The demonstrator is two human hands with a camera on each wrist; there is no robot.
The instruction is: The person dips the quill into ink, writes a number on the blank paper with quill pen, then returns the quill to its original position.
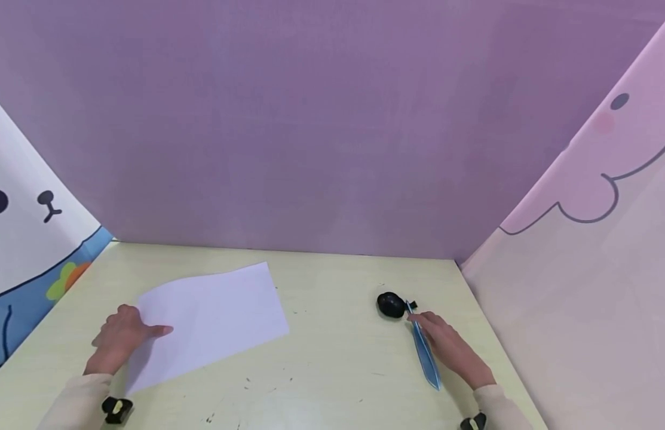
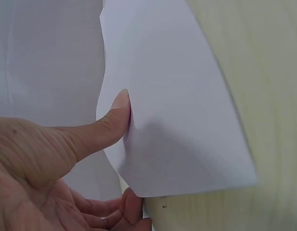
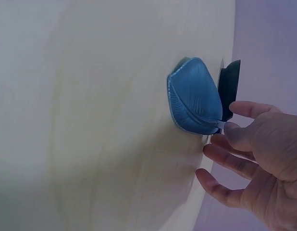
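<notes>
A white sheet of paper (image 1: 211, 319) lies on the pale yellow table (image 1: 332, 358), its near left corner lifted. My left hand (image 1: 122, 337) pinches that corner (image 2: 139, 159), thumb (image 2: 110, 127) on top and fingers underneath. At the right lies a blue feather pen (image 1: 425, 353), its tip next to a small black ink pot (image 1: 390, 304). My right hand (image 1: 450, 349) lies alongside the feather with loosely straight fingers. In the right wrist view its forefinger (image 3: 232, 134) touches the white stem of the feather (image 3: 194, 96); the thumb stays apart.
A purple wall (image 1: 310, 131) closes the back of the table. A cartoon panel (image 1: 25, 239) stands on the left and a pink one (image 1: 590, 239) on the right. Bare tabletop lies between the paper and the ink pot.
</notes>
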